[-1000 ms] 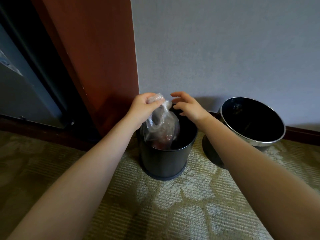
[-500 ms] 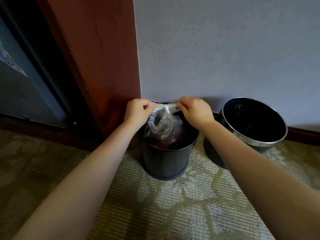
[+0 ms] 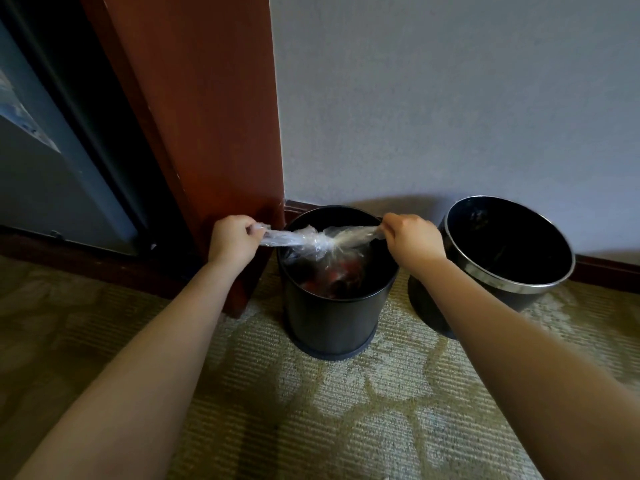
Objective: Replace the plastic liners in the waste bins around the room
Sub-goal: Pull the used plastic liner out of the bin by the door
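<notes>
Liner: the clear plastic liner sits in the mouth of the black waste bin. Its top is gathered and pulled taut into a twisted band across the opening, with a bunched lump near the middle. The body of the bag hangs below, inside the bin.
Contents: red and dark waste shows through the plastic, too blurred to name.
Left grip: the left grip is curled tight round the left end of the band. It sits just outside the bin's left rim, in front of the wooden panel.
Right grip: the right grip is curled the same way round the right end, over the bin's right rim. The two fists are drawn well apart with the band straight between them.
Bin: cylindrical and upright on the carpet, with a slightly wider base ring. It stands just beside the foot of the wooden panel and near the wall.
Second bin: the second bin, black with a silver rim, stands to the right, apart from the first, with its dark inside facing the camera.
Floor: green patterned carpet.
Backdrop: a grey wall with a dark skirting board, a reddish-brown wooden panel on the left, and a dark framed door beyond it.
</notes>
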Motion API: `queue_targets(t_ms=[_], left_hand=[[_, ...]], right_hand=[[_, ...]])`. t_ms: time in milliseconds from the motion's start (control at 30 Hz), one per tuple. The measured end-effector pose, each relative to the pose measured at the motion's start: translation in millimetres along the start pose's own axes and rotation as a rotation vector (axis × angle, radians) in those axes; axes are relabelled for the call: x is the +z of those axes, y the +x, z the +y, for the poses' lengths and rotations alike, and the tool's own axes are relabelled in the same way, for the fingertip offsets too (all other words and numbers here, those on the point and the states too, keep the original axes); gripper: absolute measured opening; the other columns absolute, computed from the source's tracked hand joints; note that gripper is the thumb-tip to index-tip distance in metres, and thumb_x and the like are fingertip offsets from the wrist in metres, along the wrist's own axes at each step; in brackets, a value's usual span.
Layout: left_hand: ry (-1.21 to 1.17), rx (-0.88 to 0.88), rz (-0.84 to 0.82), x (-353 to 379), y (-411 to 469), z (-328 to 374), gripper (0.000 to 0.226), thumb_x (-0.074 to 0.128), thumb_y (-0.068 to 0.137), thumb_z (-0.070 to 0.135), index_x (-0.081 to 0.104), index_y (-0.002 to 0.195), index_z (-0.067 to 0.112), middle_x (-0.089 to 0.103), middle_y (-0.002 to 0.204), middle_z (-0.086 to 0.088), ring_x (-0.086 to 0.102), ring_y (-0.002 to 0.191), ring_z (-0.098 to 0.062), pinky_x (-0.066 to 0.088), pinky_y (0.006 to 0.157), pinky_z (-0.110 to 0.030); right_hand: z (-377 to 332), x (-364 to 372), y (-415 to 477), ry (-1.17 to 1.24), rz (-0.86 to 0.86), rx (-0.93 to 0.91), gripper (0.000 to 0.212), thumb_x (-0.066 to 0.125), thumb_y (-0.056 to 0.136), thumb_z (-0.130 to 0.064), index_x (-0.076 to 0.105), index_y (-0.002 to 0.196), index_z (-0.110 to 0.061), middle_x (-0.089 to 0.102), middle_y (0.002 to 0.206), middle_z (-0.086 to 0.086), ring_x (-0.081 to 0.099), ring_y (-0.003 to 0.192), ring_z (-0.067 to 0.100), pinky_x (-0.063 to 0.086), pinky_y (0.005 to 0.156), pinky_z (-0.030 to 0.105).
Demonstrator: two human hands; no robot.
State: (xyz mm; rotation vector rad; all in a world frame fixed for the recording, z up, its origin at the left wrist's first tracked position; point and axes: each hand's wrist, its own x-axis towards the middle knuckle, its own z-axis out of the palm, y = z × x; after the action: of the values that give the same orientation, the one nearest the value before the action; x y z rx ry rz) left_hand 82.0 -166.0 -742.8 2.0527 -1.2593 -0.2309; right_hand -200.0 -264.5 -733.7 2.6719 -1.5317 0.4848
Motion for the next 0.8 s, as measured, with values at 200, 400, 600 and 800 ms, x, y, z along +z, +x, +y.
queue_targets(t_ms=[200,400,600,800], left_hand=[[-0.161,0.055,-0.033,-2,-1,23,0.017,0.064,0.087,0.015,0.070,0.084,-0.001,0.067,0.078,-0.013,0.061,0.075,-0.021,0.045,0.064,-0.028],[-0.398,0.083,-0.052,-14,-8,50,0.014,0.063,0.086,0.010,0.072,0.092,0.001,0.070,0.086,-0.015,0.063,0.078,-0.020,0.053,0.074,-0.036],[-0.274,0.005,0.075,-35,-8,48,0.013,0.062,0.084,0.011,0.061,0.071,0.008,0.065,0.078,-0.003,0.056,0.073,-0.015,0.044,0.068,-0.028],[0.172,0.278,-0.067,-46,-10,51,0.070,0.070,0.078,0.026,0.041,0.140,0.015,0.033,0.148,-0.003,0.030,0.135,-0.026,0.032,0.108,-0.038]], right_hand=[[-26,1,7,0.035,-0.155,-0.035,0.051,0.057,0.090,-0.032,0.046,0.137,-0.017,0.056,0.130,0.007,0.046,0.122,0.030,0.042,0.092,0.040],[-65,16,18,0.208,-0.507,-0.080,0.087,0.072,0.078,-0.052,0.029,0.150,-0.032,0.043,0.147,0.004,0.039,0.134,0.028,0.041,0.105,0.047],[-77,17,22,0.333,-0.458,0.001,0.019,0.068,0.087,-0.030,0.064,0.102,-0.020,0.057,0.090,0.000,0.061,0.097,0.027,0.038,0.071,0.028],[-82,-20,39,0.387,-0.233,0.026,0.028,0.068,0.084,-0.018,0.066,0.112,-0.014,0.063,0.094,0.008,0.059,0.090,0.026,0.035,0.068,0.026]])
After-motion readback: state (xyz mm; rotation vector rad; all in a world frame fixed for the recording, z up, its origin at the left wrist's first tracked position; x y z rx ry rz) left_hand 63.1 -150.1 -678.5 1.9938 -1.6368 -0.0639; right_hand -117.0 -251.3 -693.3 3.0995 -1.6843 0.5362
